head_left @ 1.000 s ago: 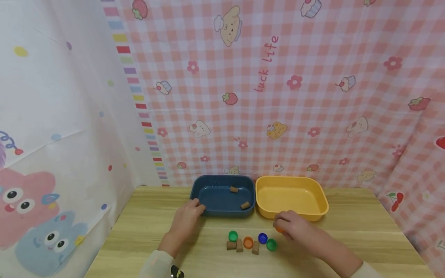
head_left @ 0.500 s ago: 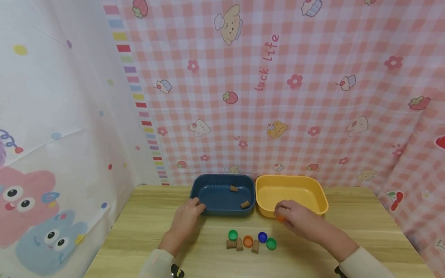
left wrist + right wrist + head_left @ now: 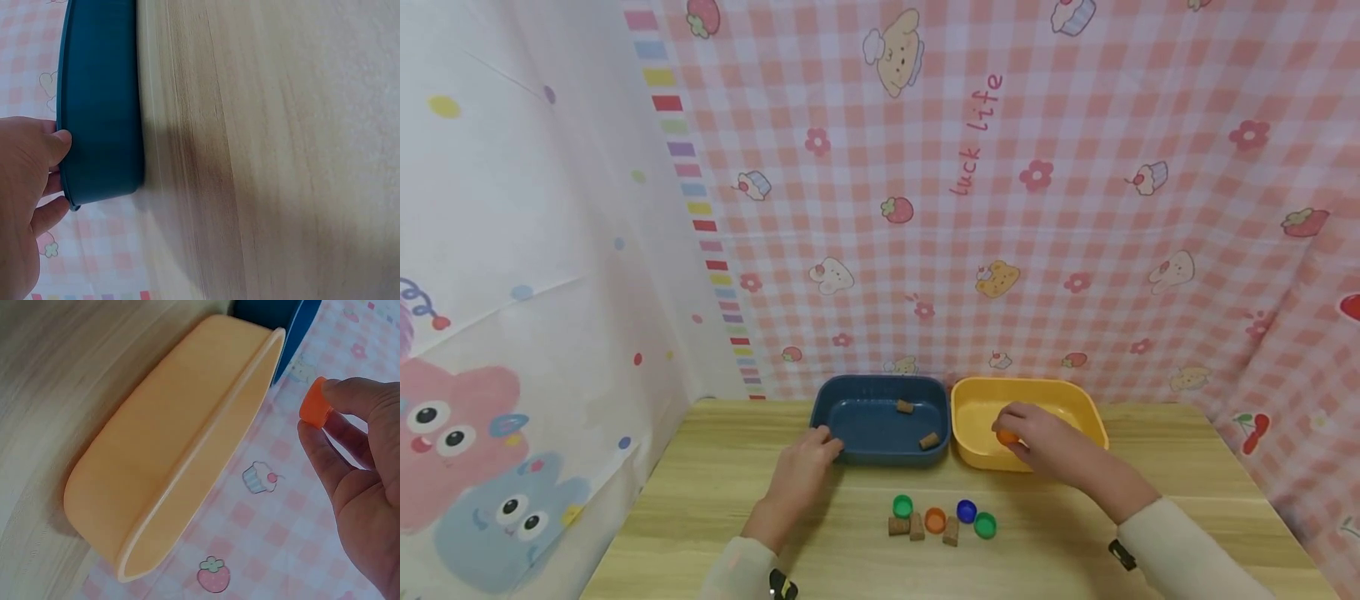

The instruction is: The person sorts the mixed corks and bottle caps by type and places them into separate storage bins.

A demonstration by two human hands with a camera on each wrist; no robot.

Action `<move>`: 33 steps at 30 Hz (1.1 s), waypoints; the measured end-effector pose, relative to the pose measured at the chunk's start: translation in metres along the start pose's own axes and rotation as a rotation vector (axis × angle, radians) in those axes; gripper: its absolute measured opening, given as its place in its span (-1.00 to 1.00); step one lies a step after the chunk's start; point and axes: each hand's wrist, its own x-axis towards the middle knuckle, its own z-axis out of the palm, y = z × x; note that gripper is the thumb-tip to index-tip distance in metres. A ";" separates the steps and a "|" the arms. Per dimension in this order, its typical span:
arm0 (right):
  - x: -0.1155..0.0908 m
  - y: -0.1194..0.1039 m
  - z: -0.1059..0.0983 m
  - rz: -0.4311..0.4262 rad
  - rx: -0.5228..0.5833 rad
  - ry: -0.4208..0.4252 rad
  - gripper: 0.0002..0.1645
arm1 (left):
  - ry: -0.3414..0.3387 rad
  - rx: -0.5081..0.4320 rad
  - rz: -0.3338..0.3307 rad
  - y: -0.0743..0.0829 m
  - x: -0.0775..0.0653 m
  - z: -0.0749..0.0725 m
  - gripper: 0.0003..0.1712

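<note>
An orange bottle cap [image 3: 315, 403] is pinched between thumb and fingertips of my right hand [image 3: 1037, 437], over the yellow bin [image 3: 147, 453]. In the head view that hand overlaps the bin's front rim. My left hand [image 3: 805, 462] grips the left front corner of the dark blue bin [image 3: 100, 94], its thumb at the rim. Inside the blue bin lie two corks, one cork [image 3: 905, 407] at the back and another cork [image 3: 929, 441] near the front right. The yellow bin's floor is partly hidden behind my right hand.
On the table in front of the bins lie a green cap [image 3: 902, 506], an orange cap [image 3: 935, 521], a blue cap [image 3: 966, 511] and another green cap [image 3: 985, 525]. Among them are three corks, one cork [image 3: 951, 532] upright-looking. A pink checked cloth [image 3: 865, 250] hangs behind.
My right hand has carried the orange cap up and forward, from in front of the yellow bin to over it. My left hand has stayed at the blue bin's corner.
</note>
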 end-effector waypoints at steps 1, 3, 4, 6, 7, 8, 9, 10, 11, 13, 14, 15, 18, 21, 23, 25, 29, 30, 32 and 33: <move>0.001 0.002 0.000 0.015 0.002 -0.010 -0.65 | 0.006 0.003 0.002 0.000 0.000 0.000 -0.87; 0.002 0.006 -0.001 0.055 0.011 -0.034 -0.67 | 0.015 0.003 0.008 -0.001 0.000 0.001 -0.86; 0.003 0.009 -0.001 0.070 0.015 -0.045 -0.67 | 0.018 0.004 0.009 -0.001 0.000 0.001 -0.86; 0.004 0.013 0.000 0.097 0.022 -0.061 -0.68 | 0.019 0.003 0.006 -0.001 0.000 0.000 -0.85; 0.005 0.015 0.000 0.111 0.028 -0.066 -0.69 | 0.015 0.003 0.003 -0.001 0.000 0.000 -0.85; 0.005 0.017 0.000 0.117 0.031 -0.067 -0.69 | 0.012 0.003 0.000 -0.002 0.000 0.000 -0.86; 0.005 0.019 0.000 0.122 0.035 -0.069 -0.69 | 0.007 0.003 -0.004 -0.002 0.000 -0.001 -0.86; 0.005 0.021 0.000 0.129 0.040 -0.068 -0.69 | 0.002 0.001 -0.007 -0.002 0.000 -0.001 -0.87; 0.005 0.023 0.000 0.137 0.045 -0.071 -0.69 | -0.002 0.000 -0.009 -0.002 0.000 -0.001 -0.87; 0.005 0.026 -0.001 0.153 0.051 -0.076 -0.69 | -0.006 -0.003 -0.010 -0.003 0.000 -0.001 -0.88; 0.005 0.027 -0.001 0.161 0.055 -0.081 -0.70 | -0.004 -0.003 -0.009 -0.003 0.000 -0.001 -0.89; 0.006 0.029 -0.002 0.170 0.059 -0.086 -0.70 | -0.001 -0.003 -0.009 -0.003 0.000 0.000 -0.89; 0.006 0.033 -0.003 0.188 0.069 -0.101 -0.71 | 0.019 0.002 -0.001 -0.003 0.000 0.001 -0.88; 0.007 0.037 -0.003 0.200 0.075 -0.113 -0.71 | 0.046 0.008 0.008 -0.002 0.000 0.002 -0.85; 0.008 0.040 -0.002 0.201 0.071 -0.113 -0.71 | 0.053 0.008 0.011 -0.001 0.000 0.002 -0.83; 0.007 0.043 -0.001 0.207 0.067 -0.117 -0.71 | 0.053 0.010 0.009 0.000 0.000 0.002 -0.81; 0.006 0.049 0.002 0.205 0.066 -0.117 -0.72 | 0.034 0.014 0.005 0.000 0.002 0.001 -0.80; 0.006 0.050 0.003 0.202 0.068 -0.117 -0.72 | 0.033 0.013 0.005 0.001 0.002 0.001 -0.80; 0.006 0.052 0.004 0.201 0.073 -0.118 -0.72 | 0.031 0.012 0.003 0.001 0.003 0.000 -0.81; 0.006 0.052 0.004 0.198 0.073 -0.117 -0.72 | 0.031 0.011 0.001 0.001 0.003 0.000 -0.81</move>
